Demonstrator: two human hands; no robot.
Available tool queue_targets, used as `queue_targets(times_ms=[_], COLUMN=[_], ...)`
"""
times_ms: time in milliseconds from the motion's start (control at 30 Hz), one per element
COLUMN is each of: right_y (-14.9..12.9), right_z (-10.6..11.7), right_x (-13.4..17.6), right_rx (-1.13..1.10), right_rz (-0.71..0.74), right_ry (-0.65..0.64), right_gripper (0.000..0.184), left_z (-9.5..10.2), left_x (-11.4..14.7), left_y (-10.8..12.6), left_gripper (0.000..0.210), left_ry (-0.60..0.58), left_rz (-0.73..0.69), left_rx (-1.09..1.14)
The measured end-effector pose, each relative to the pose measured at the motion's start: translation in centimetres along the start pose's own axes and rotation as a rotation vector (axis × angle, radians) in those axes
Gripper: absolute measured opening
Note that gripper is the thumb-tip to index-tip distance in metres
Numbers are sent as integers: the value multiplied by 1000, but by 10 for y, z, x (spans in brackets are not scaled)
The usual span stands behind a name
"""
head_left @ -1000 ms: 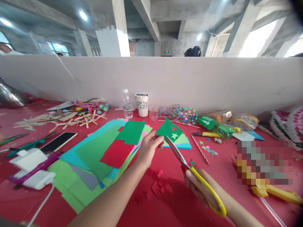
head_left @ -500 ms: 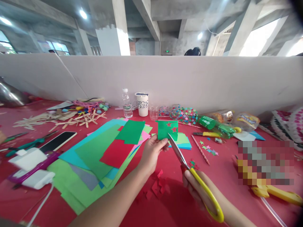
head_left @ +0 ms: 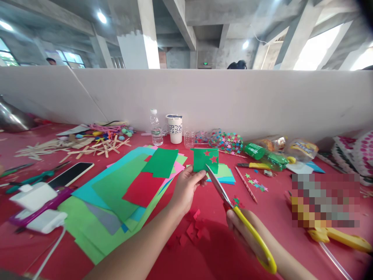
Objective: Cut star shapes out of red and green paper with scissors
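My left hand (head_left: 189,184) pinches the lower edge of a small green paper sheet (head_left: 199,160) between thumb and fingers. Two red star shapes show on the sheet's right half; whether they are cut-out holes I cannot tell for sure. My right hand (head_left: 246,229) grips yellow-handled scissors (head_left: 219,187), blades pointing up and left. The blades lie nearly together, with their tip at the lower middle of the sheet. Small green stars (head_left: 236,201) rest on the table just beyond my right hand. Red paper scraps (head_left: 190,230) are scattered between my forearms.
Coloured paper sheets (head_left: 107,190) spread to the left, beside a phone (head_left: 71,174) and white chargers (head_left: 35,196). Wooden sticks (head_left: 101,149), a water bottle (head_left: 156,130) and a white cup (head_left: 175,130) stand or lie farther back. A yellow glue gun (head_left: 344,238) is at right.
My hands, the green sheet and the scissors keep almost the same position. A person's head shows more above the partition at far left.
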State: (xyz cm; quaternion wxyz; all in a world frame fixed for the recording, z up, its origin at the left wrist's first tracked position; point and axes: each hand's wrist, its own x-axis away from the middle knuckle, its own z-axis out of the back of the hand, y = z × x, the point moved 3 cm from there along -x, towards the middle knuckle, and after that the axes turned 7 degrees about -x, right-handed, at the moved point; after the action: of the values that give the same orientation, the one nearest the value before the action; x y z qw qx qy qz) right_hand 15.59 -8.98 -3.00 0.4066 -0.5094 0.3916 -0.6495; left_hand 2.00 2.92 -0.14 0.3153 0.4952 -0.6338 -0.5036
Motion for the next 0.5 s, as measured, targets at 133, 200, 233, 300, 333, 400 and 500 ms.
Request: queue_targets(times_ms=[133, 200, 233, 300, 333, 400, 500], right_y=[-3, -4, -3, -2, -2, -3, -7], right_z=[2, 3, 4, 5, 5, 6, 6], right_x=[-1, -1, 0, -1, -1, -1, 0], right_rx=[32, 57, 65, 76, 82, 91, 94], right_rz=[50, 51, 47, 37, 35, 44, 70], right_ry=[2, -9, -15, -34, -45, -55, -72], right_gripper=[60, 59, 59, 59, 59, 60, 60], left_z=[2, 3, 4, 4, 4, 4, 5], left_x=[-1, -2, -2, -2, -2, -2, -3], left_y=[-3, -3, -3, -2, -1, 1, 3], left_gripper=[12, 13, 13, 12, 12, 11, 9], left_ry=[-1, 2, 3, 2, -1, -8, -25], left_rz=[-8, -6, -4, -1, -2, -8, -26], left_rx=[2, 5, 7, 7, 5, -8, -30])
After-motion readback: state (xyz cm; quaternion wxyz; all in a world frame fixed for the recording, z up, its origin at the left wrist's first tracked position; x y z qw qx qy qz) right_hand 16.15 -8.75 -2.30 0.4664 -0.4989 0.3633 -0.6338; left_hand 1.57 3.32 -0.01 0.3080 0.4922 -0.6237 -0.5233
